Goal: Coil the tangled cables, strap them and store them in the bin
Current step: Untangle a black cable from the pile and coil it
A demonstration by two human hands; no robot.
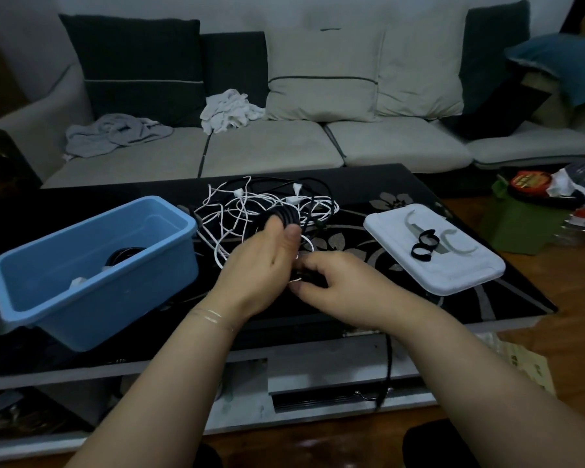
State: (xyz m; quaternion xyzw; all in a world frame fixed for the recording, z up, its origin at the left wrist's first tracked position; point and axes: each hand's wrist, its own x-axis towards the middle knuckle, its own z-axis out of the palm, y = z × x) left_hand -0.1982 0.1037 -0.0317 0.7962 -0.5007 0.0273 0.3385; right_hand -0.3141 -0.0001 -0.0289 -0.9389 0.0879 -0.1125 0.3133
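Left hand (267, 261) grip holds black cable coil (286, 216); right hand (335, 282) pinches its black strand, beside blue bin (92, 285)

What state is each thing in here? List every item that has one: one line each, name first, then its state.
Blue bin: open, a coiled cable already inside.
Black cable: partly coiled around the left hand.
White cables: tangled, loose on the table.
White lid: off the bin, flat on the table.
Black straps: unused, lying on the lid.
Right hand: pinching the cable.
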